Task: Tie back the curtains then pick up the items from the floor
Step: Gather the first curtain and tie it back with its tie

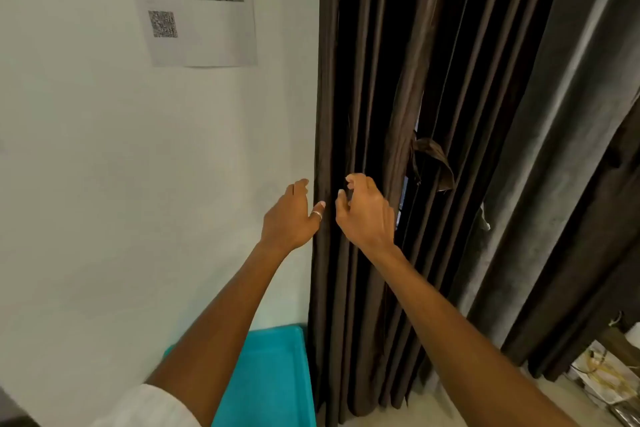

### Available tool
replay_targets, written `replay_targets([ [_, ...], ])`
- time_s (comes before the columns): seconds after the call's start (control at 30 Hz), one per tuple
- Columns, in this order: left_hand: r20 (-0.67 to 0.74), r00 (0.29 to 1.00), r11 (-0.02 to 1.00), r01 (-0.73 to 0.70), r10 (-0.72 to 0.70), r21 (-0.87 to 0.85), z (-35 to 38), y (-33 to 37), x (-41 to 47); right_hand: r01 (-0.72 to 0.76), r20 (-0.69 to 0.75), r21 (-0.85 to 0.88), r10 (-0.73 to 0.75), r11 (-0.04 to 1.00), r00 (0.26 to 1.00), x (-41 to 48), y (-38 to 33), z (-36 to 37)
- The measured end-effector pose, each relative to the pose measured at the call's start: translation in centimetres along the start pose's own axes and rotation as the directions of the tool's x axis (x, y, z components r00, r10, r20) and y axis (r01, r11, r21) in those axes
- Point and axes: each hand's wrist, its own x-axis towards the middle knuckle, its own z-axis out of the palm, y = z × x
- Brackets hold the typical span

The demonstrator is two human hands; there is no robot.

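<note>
Now facing a dark brown curtain point(363, 80), hung in deep vertical folds down to the floor point(433, 402). Reaches both bare arms toward its left edge, about mid-height. Holds the left hand point(289, 215) released, fingers straight and together, right where fabric meets the white wall point(104, 149), with the silver-ringed thumb laid against the outermost fold. Holds the right hand point(365, 215) just beside it, in front of the next folds, fingers half curled and spread, thumb apart from them, grasping nothing; cannot tell whether the fingertips touch the cloth. Leaves a narrow strip of curtain between the two hands.

Further right, at a split in the folds, shows a loose brown cloth strip point(433, 159) dangling a little above hand height, with slivers of daylight beside it. Right again, shows a second, greyer curtain panel point(554, 149) slanting down toward the floor. Top left on the wall, shows a printed sheet point(197, 3) with a square code and a small photo strip. Near the bottom, between left forearm and curtain, shows a teal tray point(270, 378) against the wall. At the lower right corner, shows blurred clutter point(602, 371), too indistinct to name. White sleeve point(145, 406) at the left elbow.
</note>
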Motion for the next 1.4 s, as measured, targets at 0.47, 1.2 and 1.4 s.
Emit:
replay_targets([
  [0.47,-0.251,0.968,0.999,-0.002,0.011,0.034,-1.1,2.1,6.4,-0.151,-0.066,-0.135,0.143,0.979,0.987,5.0,-0.2,0.1],
  [1.2,-0.367,0.921,0.991,0.110,-0.128,-0.071,-4.5,-7.9,7.5,-0.311,-0.025,-0.073,0.310,0.948,0.950,8.6,8.4,-1.9],
  [1.4,-0.353,0.932,0.996,0.062,-0.081,-0.066,-1.6,-2.3,5.6,-0.024,-0.059,-0.021,0.023,0.999,0.998,6.0,6.7,-0.4],
])
